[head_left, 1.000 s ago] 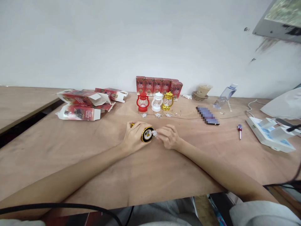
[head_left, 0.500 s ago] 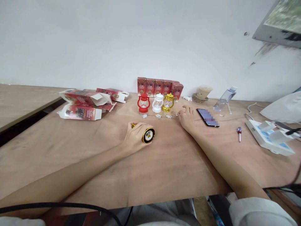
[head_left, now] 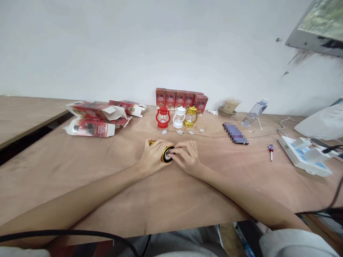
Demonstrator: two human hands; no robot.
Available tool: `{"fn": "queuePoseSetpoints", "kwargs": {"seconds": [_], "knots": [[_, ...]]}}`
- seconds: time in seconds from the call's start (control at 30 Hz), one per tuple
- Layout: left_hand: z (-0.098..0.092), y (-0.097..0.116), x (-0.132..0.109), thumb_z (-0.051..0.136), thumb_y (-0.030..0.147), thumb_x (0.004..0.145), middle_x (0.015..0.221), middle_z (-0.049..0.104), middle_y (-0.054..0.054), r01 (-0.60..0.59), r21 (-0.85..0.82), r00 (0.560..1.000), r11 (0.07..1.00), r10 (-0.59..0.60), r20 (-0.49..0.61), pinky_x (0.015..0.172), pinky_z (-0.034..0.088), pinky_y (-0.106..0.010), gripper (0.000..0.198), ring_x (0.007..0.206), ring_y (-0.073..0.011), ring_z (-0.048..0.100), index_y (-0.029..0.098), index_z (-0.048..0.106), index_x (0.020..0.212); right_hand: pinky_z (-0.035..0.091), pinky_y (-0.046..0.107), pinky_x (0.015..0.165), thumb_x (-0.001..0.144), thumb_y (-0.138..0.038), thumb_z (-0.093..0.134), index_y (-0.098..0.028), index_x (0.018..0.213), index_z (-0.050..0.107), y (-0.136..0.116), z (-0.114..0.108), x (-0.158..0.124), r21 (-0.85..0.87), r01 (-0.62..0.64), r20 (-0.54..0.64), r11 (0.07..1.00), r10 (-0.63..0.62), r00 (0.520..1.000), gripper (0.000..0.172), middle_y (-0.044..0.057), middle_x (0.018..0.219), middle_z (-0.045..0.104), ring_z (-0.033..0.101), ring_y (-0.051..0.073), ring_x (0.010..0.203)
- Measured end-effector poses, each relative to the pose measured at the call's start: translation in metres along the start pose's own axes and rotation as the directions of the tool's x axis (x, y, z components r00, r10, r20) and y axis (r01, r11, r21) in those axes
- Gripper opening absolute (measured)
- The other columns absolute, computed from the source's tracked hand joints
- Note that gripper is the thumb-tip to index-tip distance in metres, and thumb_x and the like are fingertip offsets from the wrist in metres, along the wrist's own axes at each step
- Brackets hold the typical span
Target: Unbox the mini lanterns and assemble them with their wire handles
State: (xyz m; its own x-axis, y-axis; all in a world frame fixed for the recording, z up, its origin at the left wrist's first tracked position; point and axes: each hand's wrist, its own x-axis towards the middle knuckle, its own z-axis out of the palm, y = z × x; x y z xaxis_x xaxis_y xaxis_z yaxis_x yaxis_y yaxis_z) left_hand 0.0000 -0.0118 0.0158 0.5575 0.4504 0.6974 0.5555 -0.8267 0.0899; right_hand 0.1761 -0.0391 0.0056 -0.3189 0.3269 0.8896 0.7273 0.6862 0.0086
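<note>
My left hand (head_left: 153,157) is wrapped round a small gold lantern (head_left: 166,155) lying on its side on the wooden table (head_left: 112,167), its round base facing right. My right hand (head_left: 186,157) is pressed against that base with its fingertips pinched together; what they hold is too small to make out. Behind the hands stand a red lantern (head_left: 163,117), a white lantern (head_left: 179,116) and a gold lantern (head_left: 190,116) in a row, with small metal parts (head_left: 182,132) in front of them.
A row of red boxes (head_left: 182,97) lines the wall. Opened boxes (head_left: 96,117) lie at the left. To the right are a phone (head_left: 235,132), a small screwdriver (head_left: 271,150), a water bottle (head_left: 254,110), a cup (head_left: 230,105) and a white device with cables (head_left: 305,155).
My right hand reached out to the small parts by the standing lanterns, then came back to the base of the lantern in my left hand. The left hand stayed put.
</note>
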Motion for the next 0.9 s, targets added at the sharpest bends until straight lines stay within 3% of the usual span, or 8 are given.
{"fn": "queuePoseSetpoints", "kwargs": {"seconds": [0.1,0.3,0.5,0.9], "knots": [[-0.0004,0.0000,0.0006,0.054,0.027,0.082,0.102,0.071,-0.006,0.009,0.005,1.000,1.000,-0.009,0.010,0.083,0.029,-0.038,0.022,0.094,-0.0206,0.063,0.020,0.055,0.103,0.038,0.032,0.072,0.084,-0.028,0.063,-0.023,0.085,0.066,0.0018,-0.0001,0.0003,-0.035,0.001,0.009,0.999,-0.001,1.000,0.005,0.002,0.081,0.066,0.054,0.016,0.078],[0.0006,-0.0003,0.0009,0.054,0.027,0.082,0.100,0.071,-0.005,-0.012,0.016,1.000,1.000,0.012,0.000,0.082,0.028,-0.037,0.021,0.093,-0.0202,0.063,0.019,0.054,0.101,0.037,0.032,0.072,0.083,-0.022,0.064,-0.022,0.087,0.067,0.0035,-0.0036,0.0023,-0.072,0.115,-0.010,0.991,-0.116,0.993,0.005,0.001,0.078,0.068,0.052,0.016,0.077],[0.0023,-0.0002,0.0007,0.053,0.024,0.082,0.100,0.071,-0.004,-0.007,0.053,1.000,0.999,0.007,0.007,0.081,0.028,-0.037,0.019,0.094,-0.0194,0.063,0.019,0.055,0.101,0.038,0.029,0.071,0.082,-0.023,0.066,-0.019,0.083,0.065,-0.0003,-0.0047,0.0058,-0.109,0.096,0.003,0.989,-0.096,0.995,0.004,0.000,0.076,0.069,0.053,0.015,0.075],[0.0044,-0.0017,-0.0002,0.053,0.023,0.082,0.098,0.071,-0.004,-0.038,0.094,0.999,0.995,0.038,0.002,0.081,0.029,-0.039,0.021,0.093,-0.0207,0.063,0.018,0.054,0.102,0.038,0.030,0.068,0.087,-0.020,0.057,-0.017,0.085,0.056,0.0040,0.0007,0.0039,-0.151,0.177,0.077,0.973,-0.167,0.983,0.004,0.005,0.080,0.066,0.056,0.016,0.074]]}}
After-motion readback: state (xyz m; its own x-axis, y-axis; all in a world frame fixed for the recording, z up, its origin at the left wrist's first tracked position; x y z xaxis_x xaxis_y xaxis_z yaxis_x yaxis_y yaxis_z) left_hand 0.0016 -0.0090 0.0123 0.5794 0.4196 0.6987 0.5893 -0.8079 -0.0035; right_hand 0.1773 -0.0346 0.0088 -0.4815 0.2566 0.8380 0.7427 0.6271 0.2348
